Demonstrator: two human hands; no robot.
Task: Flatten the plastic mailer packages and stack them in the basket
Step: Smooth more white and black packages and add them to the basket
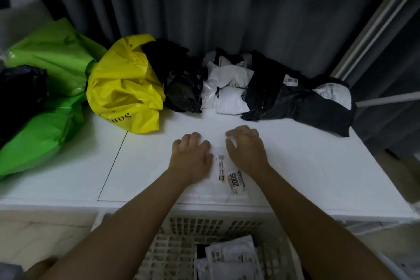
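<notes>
While both hands, the left hand [191, 154] and right hand [246, 150], are pressing curled fingers on the white mailer [229, 179] at the tabletop [295, 166] edge, it is probably risking sliding off unflattened.

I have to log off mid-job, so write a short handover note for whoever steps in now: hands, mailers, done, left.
Left hand and right hand: both press on the white mailer at the table's near edge; the right hand's fingers curl at its far end.
Done: a few flattened mailers lie in the basket below the table.
Left: finish this one, drop it in, then the crumpled pile of black and white mailers at the back.
</notes>
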